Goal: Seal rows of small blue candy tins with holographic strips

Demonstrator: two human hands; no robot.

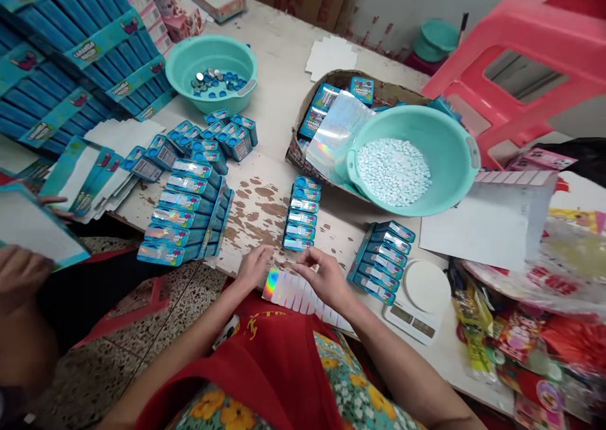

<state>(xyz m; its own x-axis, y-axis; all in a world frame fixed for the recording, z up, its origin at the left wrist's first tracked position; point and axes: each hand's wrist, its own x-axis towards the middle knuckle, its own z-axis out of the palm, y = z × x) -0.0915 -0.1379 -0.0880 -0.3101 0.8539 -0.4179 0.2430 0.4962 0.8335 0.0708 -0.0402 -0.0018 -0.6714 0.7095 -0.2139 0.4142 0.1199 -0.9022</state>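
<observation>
Head view | left hand + right hand grasping sticker strip | at table edge (bare patch ahead)

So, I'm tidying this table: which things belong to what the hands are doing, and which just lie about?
In use: left hand, right hand, sticker strip, box row.
Lying about: scale, stool, sweet packets.
</observation>
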